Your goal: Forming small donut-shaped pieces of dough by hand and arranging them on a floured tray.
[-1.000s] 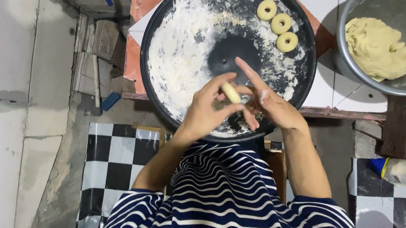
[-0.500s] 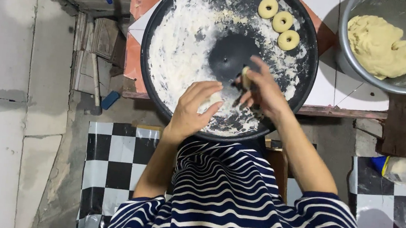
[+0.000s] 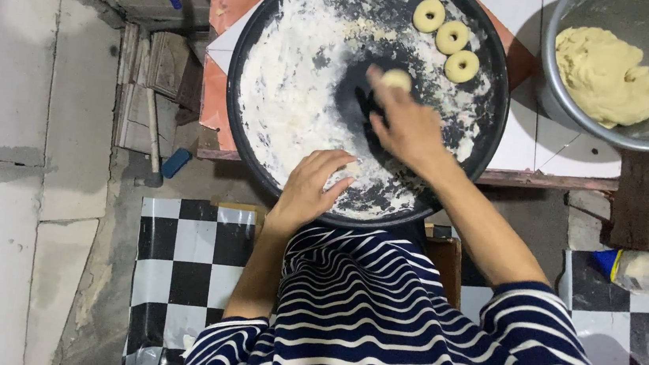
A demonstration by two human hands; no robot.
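Already three ring-shaped dough pieces (image 3: 452, 37) lie in a short slanting row at the far right of the round black tray (image 3: 241, 79), each just beside the next and each with a hole through its middle. Much of the tray's floor is smeared with white flour (image 3: 293, 92), thickest on the left half, while a dark bare patch shows near the centre. Over that patch the person's right hand (image 3: 405, 123) is stretched forward, its fingertips pinched on a small pale dough piece (image 3: 396, 78), which sits at the end of the fingers a little short of the row of rings; whether it has a hole yet cannot be told, since the fingers hide part of it. The left hand (image 3: 312, 185) rests at the near edge of the tray, its fingers loosely spread on the floured surface and nothing clearly held in it, though a pale bit shows by its fingertips. To the right, well apart from the tray, a metal bowl (image 3: 561, 110) holds a large lump of yellowish dough (image 3: 606, 75), so judging by that mass most of the shaping looks yet to be done: three rings finished, one piece in hand, and plenty of open space left on the tray.
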